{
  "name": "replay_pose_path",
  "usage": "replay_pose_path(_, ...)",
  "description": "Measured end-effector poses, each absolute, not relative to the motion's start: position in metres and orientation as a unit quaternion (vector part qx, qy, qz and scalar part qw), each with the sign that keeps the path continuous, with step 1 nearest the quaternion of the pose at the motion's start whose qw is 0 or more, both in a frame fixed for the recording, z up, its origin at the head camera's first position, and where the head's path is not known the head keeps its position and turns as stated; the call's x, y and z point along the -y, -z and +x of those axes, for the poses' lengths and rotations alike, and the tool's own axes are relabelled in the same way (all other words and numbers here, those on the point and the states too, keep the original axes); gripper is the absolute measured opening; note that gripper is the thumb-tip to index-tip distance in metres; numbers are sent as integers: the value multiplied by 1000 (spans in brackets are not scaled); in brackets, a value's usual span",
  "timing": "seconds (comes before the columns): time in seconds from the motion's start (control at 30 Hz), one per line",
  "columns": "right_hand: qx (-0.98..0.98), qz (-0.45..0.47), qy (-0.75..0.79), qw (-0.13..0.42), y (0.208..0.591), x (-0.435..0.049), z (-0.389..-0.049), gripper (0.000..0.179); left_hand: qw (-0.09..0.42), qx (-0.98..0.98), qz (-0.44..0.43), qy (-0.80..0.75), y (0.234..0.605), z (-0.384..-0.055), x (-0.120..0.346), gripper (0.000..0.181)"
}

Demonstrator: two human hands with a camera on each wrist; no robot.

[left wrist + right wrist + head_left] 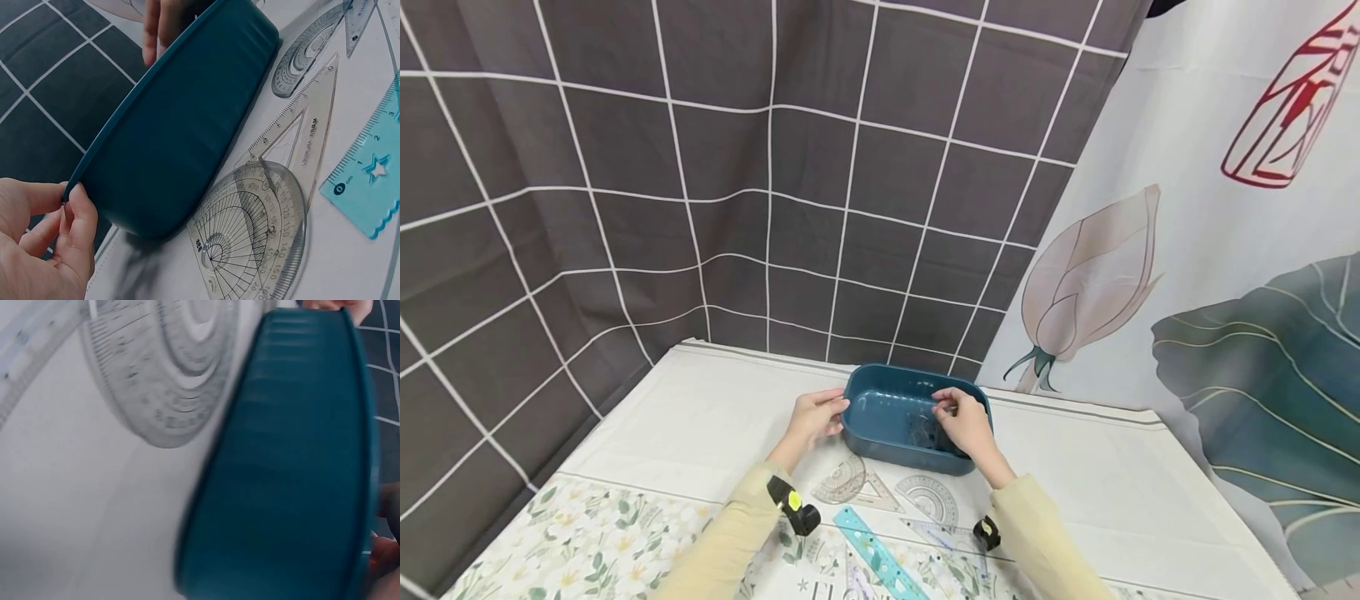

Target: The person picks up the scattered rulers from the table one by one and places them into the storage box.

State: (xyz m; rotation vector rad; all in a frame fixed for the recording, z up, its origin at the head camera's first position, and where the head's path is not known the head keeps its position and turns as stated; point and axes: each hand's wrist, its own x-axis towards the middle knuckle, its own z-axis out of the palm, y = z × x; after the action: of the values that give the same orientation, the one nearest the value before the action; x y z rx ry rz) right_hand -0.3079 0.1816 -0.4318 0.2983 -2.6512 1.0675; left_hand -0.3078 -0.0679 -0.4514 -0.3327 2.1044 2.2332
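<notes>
A dark teal plastic basin (pixel 880 408) stands on the table against the back edge. My left hand (pixel 815 421) pinches its left rim between thumb and fingers, also plain in the left wrist view. Inside the basin's right part is my right hand (pixel 966 427), fingers bent, over some dark, see-through pieces (pixel 923 430). Whether those fingers hold one of them is hidden. In front of the basin lie a clear protractor (pixel 250 231) overlapping a clear set square (pixel 312 137), and another clear protractor (pixel 930 498).
Nearer the front are a turquoise ruler (pixel 876 550) with cut-out shapes and another clear set square (pixel 942 534). A white cloth with a floral front (pixel 617 533) covers the table. A dark checked curtain (pixel 805 225) and a white printed one (pixel 1187 125) hang behind.
</notes>
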Motion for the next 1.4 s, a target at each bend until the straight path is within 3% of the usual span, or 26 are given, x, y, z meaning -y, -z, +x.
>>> replay_pose_path(0.7,919,92,-377,62,395,-193,-252,17,31,-663,-98,-742,454,-310,68,39)
replay_pose_path(1.07,928,58,-367,29,394,-194,-225,21,32,-661,-94,-744,452,-307,70,40)
replay_pose_path(1.4,926,81,-368,16,409,-197,-221,27,33,-667,-99,-738,452,-308,70,38)
